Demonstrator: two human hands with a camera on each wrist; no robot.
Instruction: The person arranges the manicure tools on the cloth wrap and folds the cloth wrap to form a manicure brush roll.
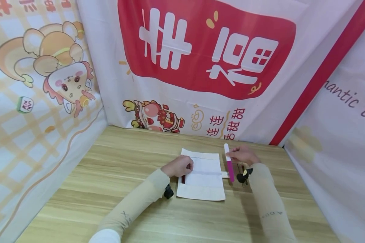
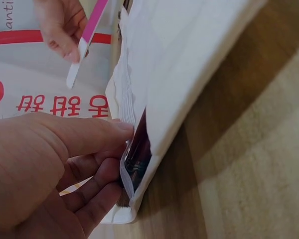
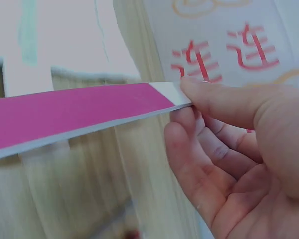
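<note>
A white cloth pouch lies spread flat on the table, a short white strap at its right side. At its left edge my left hand pinches a white elastic band between thumb and fingers. Behind that band sits a dark red brush, its bristles partly hidden by the fingers. Beyond the pouch's right edge, my right hand holds a pink and white nail file by its white part, between thumb and fingertips. The file's pink end hangs over the strap.
Several thin dark items lie on the wooden table under the right wrist, too small to make out. Printed cloth hangings enclose the table at the back and both sides. A black device sits on each wrist.
</note>
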